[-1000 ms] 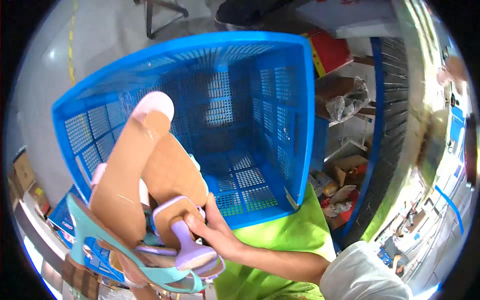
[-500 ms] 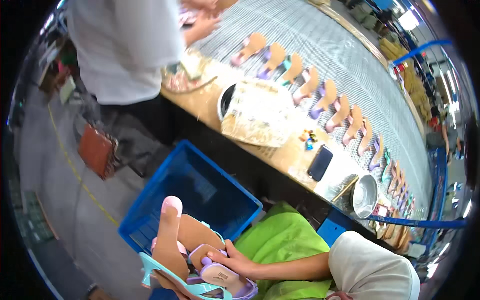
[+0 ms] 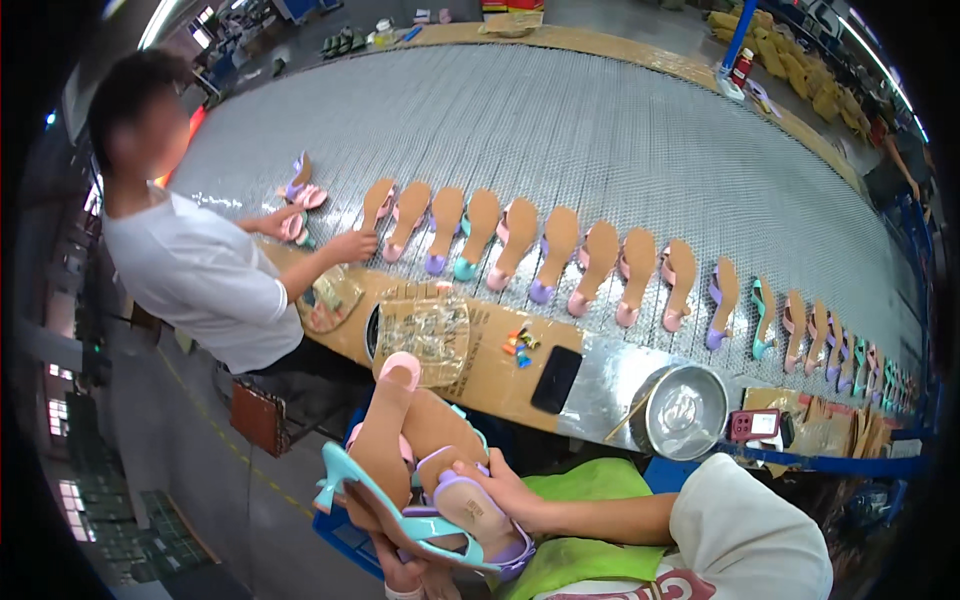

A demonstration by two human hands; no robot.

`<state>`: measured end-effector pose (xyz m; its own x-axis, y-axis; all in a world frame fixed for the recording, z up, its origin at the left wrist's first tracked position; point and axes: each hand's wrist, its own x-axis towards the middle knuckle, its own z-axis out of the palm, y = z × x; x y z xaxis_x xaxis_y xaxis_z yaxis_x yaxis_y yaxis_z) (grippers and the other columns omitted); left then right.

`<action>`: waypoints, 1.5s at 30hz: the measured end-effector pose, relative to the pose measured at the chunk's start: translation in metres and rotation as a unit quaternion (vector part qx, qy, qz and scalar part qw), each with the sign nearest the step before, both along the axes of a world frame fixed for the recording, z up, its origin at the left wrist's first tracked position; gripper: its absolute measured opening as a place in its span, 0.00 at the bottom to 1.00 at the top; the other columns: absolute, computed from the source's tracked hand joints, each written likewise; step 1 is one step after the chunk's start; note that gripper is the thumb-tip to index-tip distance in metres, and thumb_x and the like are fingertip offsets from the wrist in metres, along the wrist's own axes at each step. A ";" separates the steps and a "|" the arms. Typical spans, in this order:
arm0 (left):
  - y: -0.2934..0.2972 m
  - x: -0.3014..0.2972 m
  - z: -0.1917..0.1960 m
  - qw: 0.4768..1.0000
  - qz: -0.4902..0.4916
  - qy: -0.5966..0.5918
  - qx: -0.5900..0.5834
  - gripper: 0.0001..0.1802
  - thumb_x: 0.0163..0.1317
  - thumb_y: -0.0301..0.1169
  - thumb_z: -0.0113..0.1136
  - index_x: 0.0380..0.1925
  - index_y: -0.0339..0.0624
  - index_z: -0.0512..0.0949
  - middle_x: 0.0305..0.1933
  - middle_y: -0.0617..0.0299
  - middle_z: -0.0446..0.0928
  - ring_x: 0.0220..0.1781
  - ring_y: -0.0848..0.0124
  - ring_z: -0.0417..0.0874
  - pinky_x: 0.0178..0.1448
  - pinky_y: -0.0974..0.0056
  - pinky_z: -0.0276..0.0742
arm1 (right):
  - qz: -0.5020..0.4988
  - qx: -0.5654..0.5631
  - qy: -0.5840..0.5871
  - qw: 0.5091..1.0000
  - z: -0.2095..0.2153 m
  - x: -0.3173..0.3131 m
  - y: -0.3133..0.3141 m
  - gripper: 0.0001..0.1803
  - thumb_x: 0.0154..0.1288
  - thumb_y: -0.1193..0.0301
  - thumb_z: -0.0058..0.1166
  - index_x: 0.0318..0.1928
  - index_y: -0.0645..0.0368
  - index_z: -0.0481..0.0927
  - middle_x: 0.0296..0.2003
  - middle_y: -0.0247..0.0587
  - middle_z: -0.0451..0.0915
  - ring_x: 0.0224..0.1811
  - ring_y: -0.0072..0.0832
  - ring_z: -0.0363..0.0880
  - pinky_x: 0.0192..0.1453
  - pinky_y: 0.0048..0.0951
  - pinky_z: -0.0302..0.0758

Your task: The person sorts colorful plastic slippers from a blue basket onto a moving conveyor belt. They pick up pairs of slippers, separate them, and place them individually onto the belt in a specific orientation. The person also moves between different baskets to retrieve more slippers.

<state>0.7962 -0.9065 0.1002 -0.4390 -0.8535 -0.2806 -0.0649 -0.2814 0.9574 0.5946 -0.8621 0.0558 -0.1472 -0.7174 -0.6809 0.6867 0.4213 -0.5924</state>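
A bundle of heeled sandals fills both my hands, held low in front of me. In it are a pink sandal [image 3: 398,385], a turquoise sandal [image 3: 345,480] and a purple sandal [image 3: 480,510], with tan soles showing. My right hand [image 3: 500,492] grips the purple sandal from the right, thumb across it. From below, my left hand [image 3: 408,572] closes round the bundle; most of its fingers are hidden behind the sandals. Under the bundle, part of a blue crate [image 3: 345,540] shows.
Beyond a cardboard-covered ledge [image 3: 500,375], a row of tan-soled sandals [image 3: 560,245] lies along a grey mesh conveyor [image 3: 480,110]. A phone [image 3: 557,380], metal bowl [image 3: 686,410] and plastic-wrapped cardboard [image 3: 425,340] rest on the ledge. A co-worker [image 3: 195,265] handles sandals at left.
The view has tilted up and levelled, so the conveyor and co-worker show more fully. My left hand has come into view under the bundle. My right hand keeps its grip on the purple sandal.
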 end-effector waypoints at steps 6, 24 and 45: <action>-0.027 -0.084 0.012 0.992 -0.112 0.049 0.018 0.63 0.30 0.43 0.76 0.64 0.44 0.45 0.58 0.59 0.61 0.59 0.63 0.66 0.60 0.60 0.65 | -0.159 -0.028 -0.150 0.975 0.022 -0.073 0.018 0.26 0.60 0.54 0.54 0.47 0.58 0.60 0.40 0.41 0.70 0.42 0.22 0.72 0.41 0.26 0.74; -0.113 -0.276 0.021 0.899 -0.429 0.076 0.044 0.59 0.37 0.30 0.73 0.66 0.44 0.42 0.65 0.56 0.53 0.66 0.62 0.57 0.66 0.59 0.56 | -0.430 -0.086 -0.151 0.886 0.028 -0.178 0.036 0.19 0.59 0.53 0.52 0.47 0.44 0.70 0.41 0.30 0.74 0.44 0.24 0.73 0.50 0.31 0.71; -0.308 -0.364 -0.040 0.837 -0.518 0.139 0.110 0.59 0.35 0.38 0.72 0.64 0.39 0.44 0.62 0.53 0.57 0.63 0.61 0.61 0.65 0.59 0.57 | -0.520 -0.032 -0.101 0.847 0.018 -0.211 -0.140 0.26 0.67 0.50 0.34 0.55 0.55 0.68 0.49 0.39 0.74 0.50 0.30 0.73 0.54 0.35 0.72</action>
